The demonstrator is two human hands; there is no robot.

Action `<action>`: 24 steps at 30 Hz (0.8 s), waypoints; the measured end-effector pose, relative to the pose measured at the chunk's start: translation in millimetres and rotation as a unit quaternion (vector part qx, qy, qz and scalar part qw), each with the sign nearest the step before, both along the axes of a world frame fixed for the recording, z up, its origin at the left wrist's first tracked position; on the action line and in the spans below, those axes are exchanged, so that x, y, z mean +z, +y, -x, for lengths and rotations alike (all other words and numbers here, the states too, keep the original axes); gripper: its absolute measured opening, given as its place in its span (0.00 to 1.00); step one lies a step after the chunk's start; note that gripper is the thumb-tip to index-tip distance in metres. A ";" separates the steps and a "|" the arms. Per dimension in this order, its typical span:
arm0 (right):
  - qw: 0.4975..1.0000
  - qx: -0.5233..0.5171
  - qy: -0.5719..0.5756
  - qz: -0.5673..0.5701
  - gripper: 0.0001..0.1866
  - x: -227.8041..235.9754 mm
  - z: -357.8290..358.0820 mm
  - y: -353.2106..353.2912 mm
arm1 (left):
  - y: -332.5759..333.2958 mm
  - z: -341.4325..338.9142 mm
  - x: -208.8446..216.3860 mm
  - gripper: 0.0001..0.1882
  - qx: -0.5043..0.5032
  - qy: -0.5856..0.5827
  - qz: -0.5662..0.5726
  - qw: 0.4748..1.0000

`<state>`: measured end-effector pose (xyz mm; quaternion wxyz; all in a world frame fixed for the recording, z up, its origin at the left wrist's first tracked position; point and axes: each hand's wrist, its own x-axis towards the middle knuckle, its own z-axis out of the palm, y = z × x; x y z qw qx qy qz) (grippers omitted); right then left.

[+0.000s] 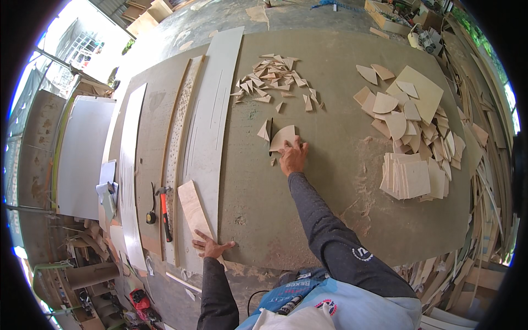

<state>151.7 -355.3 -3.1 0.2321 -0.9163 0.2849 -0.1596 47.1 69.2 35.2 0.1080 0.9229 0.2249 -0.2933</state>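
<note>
At the far left a hammer [164, 212] with a red-orange handle lies on the workbench [330, 220], beside a narrow plywood board [193, 212]. The left hand [210, 246] rests at the bench's near edge, fingers spread flat and open, touching the near end of that board and gripping nothing; its forearm comes up from the lower edge, bent close to the body. Further right, the right arm stretches out nearly straight across the bench. The right hand [293, 157] presses palm-down, fingers extended, on a fan-shaped plywood piece [283, 136] near the bench's middle; it seems to pin the piece rather than grasp it. A thin dark blade or slot [270, 135] stands just left of the piece. To the right sits a stack of square plywood blanks [410, 176].
</note>
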 end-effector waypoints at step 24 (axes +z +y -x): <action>0.997 0.001 -0.058 0.049 0.19 -11.1 51.1 -97.2 | 2.4 5.9 1.3 0.96 -0.001 -0.035 0.019 0.999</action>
